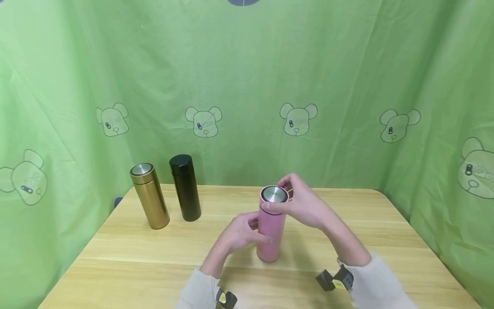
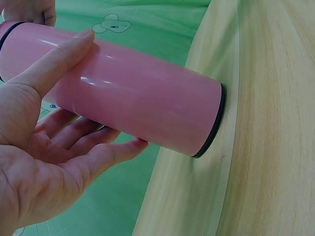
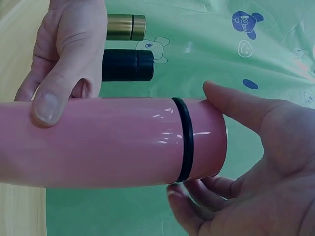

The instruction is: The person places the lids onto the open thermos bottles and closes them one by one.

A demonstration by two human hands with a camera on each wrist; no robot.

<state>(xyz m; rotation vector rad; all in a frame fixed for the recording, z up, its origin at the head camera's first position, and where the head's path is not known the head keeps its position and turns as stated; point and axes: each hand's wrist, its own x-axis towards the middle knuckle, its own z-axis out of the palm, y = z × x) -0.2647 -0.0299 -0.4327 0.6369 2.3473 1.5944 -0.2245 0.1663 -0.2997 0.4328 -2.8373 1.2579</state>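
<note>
A pink vacuum flask [image 1: 270,231] with a silver-topped lid [image 1: 274,194] is held nearly upright over the middle of the table. My left hand [image 1: 242,232] grips its body from the left, the thumb [image 2: 59,61] lying across the near side. Around the lid, my right hand [image 1: 302,204] has its thumb on the near side and its fingers behind. A black ring [image 3: 185,140] marks the seam between lid and body. The dark base rim [image 2: 212,123] is close to the tabletop; I cannot tell if it touches.
To the left on the wooden table [image 1: 135,257] stand a gold flask [image 1: 152,201] and a black flask [image 1: 186,189], both with lids on. Green curtains [image 1: 247,77] with bear-head prints hang behind and at both sides of the table.
</note>
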